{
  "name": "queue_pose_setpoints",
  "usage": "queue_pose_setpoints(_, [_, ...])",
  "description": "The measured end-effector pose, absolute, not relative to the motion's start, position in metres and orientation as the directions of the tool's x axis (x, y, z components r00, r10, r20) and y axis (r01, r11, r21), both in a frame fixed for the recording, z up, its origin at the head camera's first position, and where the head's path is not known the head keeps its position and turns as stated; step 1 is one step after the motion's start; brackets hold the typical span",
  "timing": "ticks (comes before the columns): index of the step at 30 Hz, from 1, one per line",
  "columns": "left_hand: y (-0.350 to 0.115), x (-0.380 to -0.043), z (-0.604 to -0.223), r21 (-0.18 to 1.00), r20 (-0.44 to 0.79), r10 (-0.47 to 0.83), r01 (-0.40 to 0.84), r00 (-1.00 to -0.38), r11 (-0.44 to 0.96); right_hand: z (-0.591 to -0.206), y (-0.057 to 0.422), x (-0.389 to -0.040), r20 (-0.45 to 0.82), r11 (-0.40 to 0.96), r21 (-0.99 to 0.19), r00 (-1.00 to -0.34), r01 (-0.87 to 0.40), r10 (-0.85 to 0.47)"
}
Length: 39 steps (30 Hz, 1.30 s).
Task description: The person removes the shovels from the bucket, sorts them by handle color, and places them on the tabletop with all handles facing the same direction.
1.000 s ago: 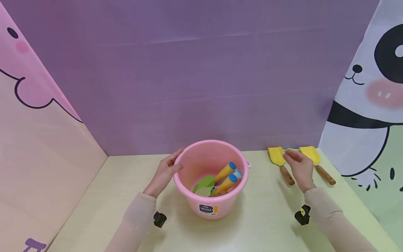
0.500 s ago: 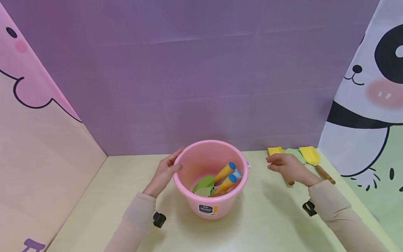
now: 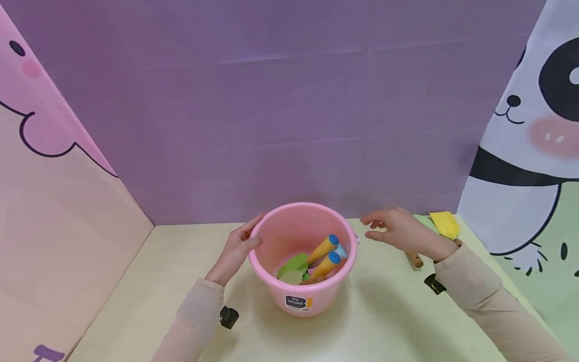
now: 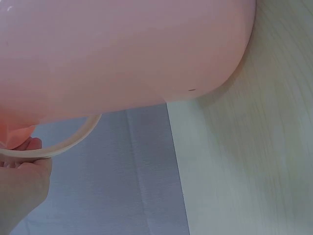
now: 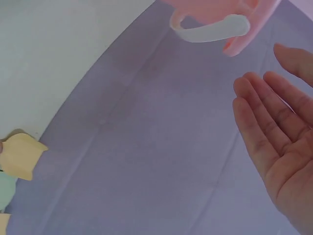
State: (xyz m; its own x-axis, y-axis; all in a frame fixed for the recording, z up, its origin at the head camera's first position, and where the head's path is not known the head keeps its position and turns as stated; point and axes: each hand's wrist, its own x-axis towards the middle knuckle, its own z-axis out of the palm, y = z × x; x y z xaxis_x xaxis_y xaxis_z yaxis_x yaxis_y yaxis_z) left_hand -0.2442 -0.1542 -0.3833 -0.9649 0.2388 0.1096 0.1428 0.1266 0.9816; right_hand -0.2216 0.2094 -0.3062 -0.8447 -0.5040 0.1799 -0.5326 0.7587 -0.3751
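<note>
My left hand [image 3: 235, 251] grips the left rim of a pink bucket [image 3: 277, 291], thumb over the edge. From the left wrist, that hand lies beside the bucket's pale handle [image 4: 80, 134], which hangs along the outside. Inside the bucket are orange-handled tools [image 3: 322, 249] with blue ends and some green pieces [image 3: 294, 264], partly hidden by the wall. My right hand [image 3: 402, 231] hovers just right of the bucket, fingers loosely bent and thumb apart, holding nothing. The right wrist view shows its bare palm below the bucket's rim [image 5: 237, 49].
At the back right of the table lie a yellow shovel [image 3: 445, 224] and a green piece [image 3: 426, 221]. A wooden handle [image 3: 414, 259] shows below my right hand, which covers the rest. A purple backdrop [image 3: 289, 125] rises behind the table's far edge.
My right hand has moved left from above the shovels toward the bucket, its fingers spreading a little. The left hand and the bucket stay where they were.
</note>
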Motion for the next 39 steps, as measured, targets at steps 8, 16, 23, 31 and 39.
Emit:
queue_pose_setpoints(8, [-0.154, -0.243, -0.382, 0.981, 0.105, 0.239, 0.14, -0.965, 0.135, -0.299, 0.196, -0.22, 0.221, 0.735, -0.337, -0.808, -0.589, -0.546])
queue_pose_setpoints(16, [-0.154, -0.242, -0.382, 0.98, 0.106, 0.239, 0.142, -0.965, 0.141, -0.307, 0.178, -0.22, 0.249, 0.662, -0.411, -0.776, -0.627, -0.58])
queue_pose_setpoints(23, [-0.154, -0.242, -0.382, 0.981, 0.107, 0.24, 0.142, -0.965, 0.13, -0.312, 0.165, -0.215, 0.222, 0.627, -0.466, -0.768, -0.625, -0.601])
queue_pose_setpoints(31, [-0.151, -0.241, -0.379, 0.98, 0.102, 0.22, 0.135, -0.97, 0.143, -0.314, 0.153, -0.207, 0.229, 0.535, -0.534, -0.721, -0.655, -0.653])
queue_pose_setpoints(39, [-0.151, -0.239, -0.375, 0.98, 0.107, 0.22, 0.14, -0.97, 0.142, -0.309, 0.139, -0.196, 0.2, 0.432, -0.605, -0.653, -0.669, -0.73])
